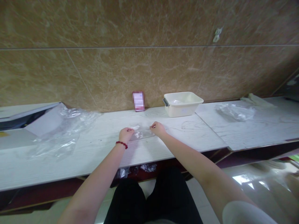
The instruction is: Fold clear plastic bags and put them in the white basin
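A clear plastic bag (141, 132) is stretched between my two hands, just over the white wood-grain tabletop (98, 165). My left hand (126, 134), with a red bead bracelet at the wrist, pinches the bag's left end. At its right end my right hand (158, 128) grips it with thumb and fingers. The bag is see-through, and whether anything lies inside I cannot tell. Behind the hands a small red-edged card or phone (138, 101) leans on the wall, its face blurred.
A cream plastic tub (183, 105) with a grey handle stands against the wall. At left, a white box (46, 124) holds something dark beside crumpled clear plastic bags (70, 133). More clear plastic (237, 111) lies at right. Below the tabletop, a shelf holds plastic-wrapped items (148, 167).
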Available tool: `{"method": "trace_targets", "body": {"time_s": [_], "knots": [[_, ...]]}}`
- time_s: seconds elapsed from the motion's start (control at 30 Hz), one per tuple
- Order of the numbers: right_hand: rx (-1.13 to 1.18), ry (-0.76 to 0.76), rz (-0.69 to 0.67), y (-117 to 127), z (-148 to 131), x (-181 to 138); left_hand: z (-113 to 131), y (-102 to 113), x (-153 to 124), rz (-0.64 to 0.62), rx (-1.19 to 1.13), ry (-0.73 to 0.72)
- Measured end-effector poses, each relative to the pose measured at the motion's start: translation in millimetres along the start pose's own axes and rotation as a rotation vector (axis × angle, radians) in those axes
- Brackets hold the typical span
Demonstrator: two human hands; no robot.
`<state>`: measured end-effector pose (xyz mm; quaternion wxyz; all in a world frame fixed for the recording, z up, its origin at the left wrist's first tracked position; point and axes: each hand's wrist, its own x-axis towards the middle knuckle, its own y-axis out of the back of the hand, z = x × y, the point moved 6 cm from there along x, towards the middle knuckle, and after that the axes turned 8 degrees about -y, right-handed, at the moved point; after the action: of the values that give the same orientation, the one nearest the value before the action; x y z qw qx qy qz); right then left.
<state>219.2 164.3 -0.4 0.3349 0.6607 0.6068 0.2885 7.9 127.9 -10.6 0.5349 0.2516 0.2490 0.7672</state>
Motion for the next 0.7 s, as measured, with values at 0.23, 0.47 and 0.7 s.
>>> {"method": "trace_targets", "body": {"time_s": [0.23, 0.47, 0.7], "knots": [[-0.021, -0.014, -0.027, -5.3, -1.3, 9.5, -0.1, -0.9, 5.9, 0.014, 0.006, 0.014], [-0.021, -0.059, -0.056, -7.6, 0.1, 17.6, 0.9, -5.3, 13.2, 0.017, 0.0, 0.004], [-0.01, -0.072, -0.065, -15.2, 0.9, 26.9, -3.4, -12.5, 25.1, 0.032, 0.01, -0.025]]}}
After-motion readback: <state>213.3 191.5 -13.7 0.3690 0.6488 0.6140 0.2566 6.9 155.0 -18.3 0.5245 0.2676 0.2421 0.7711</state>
